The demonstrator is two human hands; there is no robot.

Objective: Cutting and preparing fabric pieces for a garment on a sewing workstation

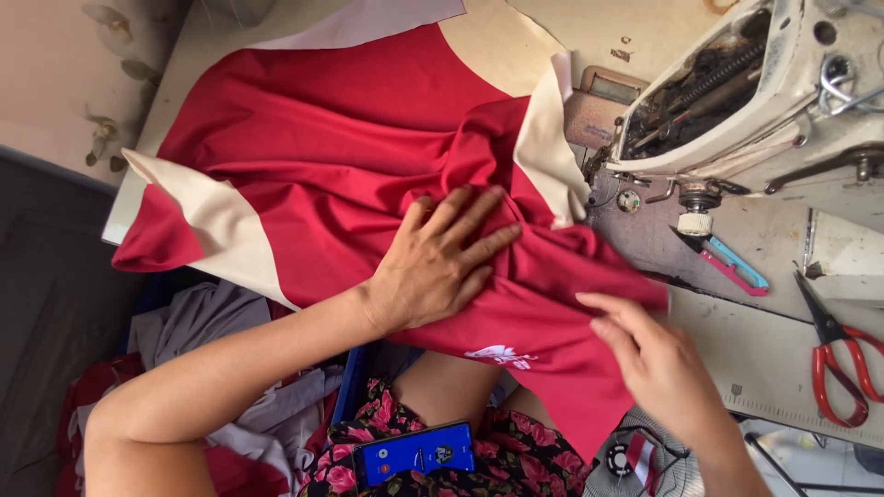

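A red garment with cream panels (pixel 331 138) lies bunched over the sewing table. My left hand (pixel 442 262) rests flat on the gathered red cloth, fingers spread, pressing it down. My right hand (pixel 658 364) is at the garment's lower right edge, with its fingertips pinching the red fabric near the table's front. The sewing machine (pixel 764 92) stands at the upper right, its needle area just right of the cloth's cream edge.
Red-handled scissors (pixel 843 354) lie at the far right on the table. A pink and blue thread snipper (pixel 732 267) sits below the machine head. A blue phone (pixel 414 453) rests on my floral-patterned lap. A heap of cloth (pixel 212 322) lies lower left.
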